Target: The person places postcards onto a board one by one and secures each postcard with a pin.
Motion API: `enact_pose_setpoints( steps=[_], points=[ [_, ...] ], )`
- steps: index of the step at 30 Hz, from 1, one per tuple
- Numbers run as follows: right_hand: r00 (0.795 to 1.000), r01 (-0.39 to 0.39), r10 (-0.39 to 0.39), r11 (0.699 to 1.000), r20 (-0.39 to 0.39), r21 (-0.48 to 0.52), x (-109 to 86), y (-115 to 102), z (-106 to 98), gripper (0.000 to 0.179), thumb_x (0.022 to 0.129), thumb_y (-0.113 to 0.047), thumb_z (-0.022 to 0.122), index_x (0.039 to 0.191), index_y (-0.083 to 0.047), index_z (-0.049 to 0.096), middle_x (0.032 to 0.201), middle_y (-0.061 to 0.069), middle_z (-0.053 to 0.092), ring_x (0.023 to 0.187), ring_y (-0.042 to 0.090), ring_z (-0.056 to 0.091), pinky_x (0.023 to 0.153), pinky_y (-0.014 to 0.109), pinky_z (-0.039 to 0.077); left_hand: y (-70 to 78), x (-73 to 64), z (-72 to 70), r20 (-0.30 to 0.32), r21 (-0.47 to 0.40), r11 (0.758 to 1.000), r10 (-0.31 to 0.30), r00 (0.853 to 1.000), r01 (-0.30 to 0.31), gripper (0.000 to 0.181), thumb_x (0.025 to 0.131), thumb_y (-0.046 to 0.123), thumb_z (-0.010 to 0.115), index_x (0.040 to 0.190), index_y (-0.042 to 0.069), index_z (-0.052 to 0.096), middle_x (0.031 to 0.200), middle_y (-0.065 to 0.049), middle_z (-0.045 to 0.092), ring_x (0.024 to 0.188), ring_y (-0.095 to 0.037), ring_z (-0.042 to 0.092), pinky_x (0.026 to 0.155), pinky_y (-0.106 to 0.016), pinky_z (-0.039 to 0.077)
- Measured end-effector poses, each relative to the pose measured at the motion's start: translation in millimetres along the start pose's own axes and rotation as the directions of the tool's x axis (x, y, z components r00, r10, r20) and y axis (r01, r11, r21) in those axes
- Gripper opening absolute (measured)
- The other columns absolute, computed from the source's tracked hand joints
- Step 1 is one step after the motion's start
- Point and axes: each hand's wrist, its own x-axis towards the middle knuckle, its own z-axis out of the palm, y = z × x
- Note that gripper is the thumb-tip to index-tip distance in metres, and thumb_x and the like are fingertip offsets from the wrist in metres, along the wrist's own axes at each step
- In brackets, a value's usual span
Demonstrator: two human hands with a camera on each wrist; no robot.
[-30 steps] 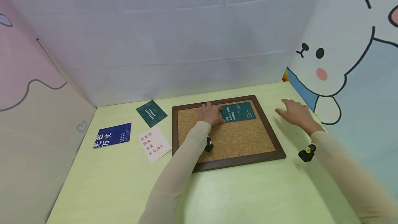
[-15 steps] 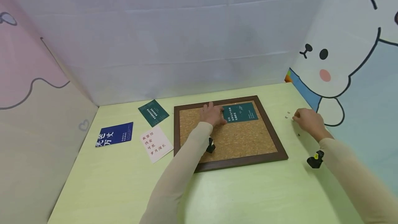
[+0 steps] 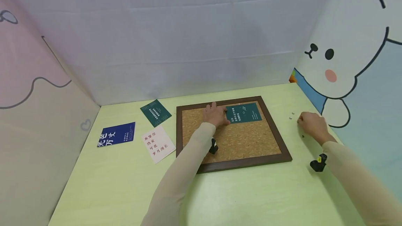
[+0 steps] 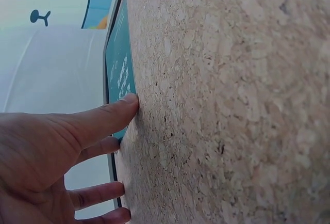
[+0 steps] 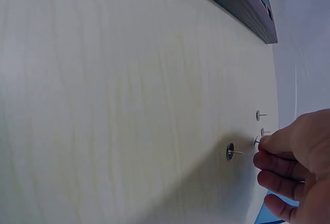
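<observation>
A dark teal card (image 3: 246, 113) printed with white characters lies at the upper right of a brown-framed corkboard (image 3: 248, 145). My left hand (image 3: 214, 114) rests on the board at the card's left end. In the left wrist view, the thumb (image 4: 126, 102) presses the card's edge while the other fingers reach straight onto the cork. Right of the board, my right hand (image 3: 313, 125) is down at the table with fingers curled. Its thumb and forefinger pinch a thumbtack (image 5: 256, 142) in the right wrist view. Other thumbtacks (image 5: 230, 152) lie around it, points up.
Left of the board lie a blue card (image 3: 116, 134), a green card (image 3: 156, 113) and a pale pink card (image 3: 158, 144) with red characters. A white curtain (image 3: 188, 44) hangs behind the table (image 3: 235, 198). A cartoon-printed wall (image 3: 361, 55) borders the right side.
My right hand has come down from above the table's right side and closed its fingers at the thumbtacks. The left hand has stayed at the teal card.
</observation>
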Motion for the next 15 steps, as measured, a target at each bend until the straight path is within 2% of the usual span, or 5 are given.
enact_pose_setpoints(
  steps=[3, 9, 15],
  points=[
    [1.0, -0.007, 0.006, 0.999, 0.031, 0.032, 2.3, 3.9, 0.6, 0.024, 0.096, -0.009, 0.047, 0.094, 0.01, 0.061, 0.086, 0.023, 0.065, 0.072, 0.032, 0.059, 0.067, 0.049, 0.045, 0.5, -1.9, -0.8, -0.001, -0.018, 1.0, -0.003, 1.0, 0.003, 0.06, 0.082, 0.051, 0.074, 0.138, 0.036, 0.055, 0.133, -0.004, 0.046, 0.113, -0.025, 0.043, 0.096, -0.042, 0.036],
    [0.992, -0.01, -0.009, 0.989, 0.128, 0.147, 10.4, 16.2, 0.7, 0.026, 0.096, -0.011, 0.044, 0.088, 0.009, 0.06, 0.073, 0.012, 0.055, 0.064, 0.02, 0.049, 0.057, 0.031, 0.037, 0.3, -4.5, -1.9, -0.006, -0.049, 0.999, -0.012, 1.0, 0.012, 0.059, 0.082, 0.05, 0.075, 0.136, 0.037, 0.056, 0.134, -0.005, 0.045, 0.114, -0.026, 0.041, 0.096, -0.042, 0.035],
    [0.978, -0.013, -0.045, 0.961, 0.202, 0.278, 10.7, 23.4, 0.9, 0.025, 0.095, -0.011, 0.051, 0.083, 0.007, 0.063, 0.068, 0.003, 0.051, 0.062, 0.015, 0.045, 0.058, 0.031, 0.036, -3.3, -2.7, -1.3, 0.0, -0.073, 0.997, -0.015, 1.0, 0.015, 0.06, 0.08, 0.051, 0.076, 0.136, 0.039, 0.056, 0.136, -0.004, 0.043, 0.111, -0.025, 0.039, 0.094, -0.041, 0.035]
  ],
)
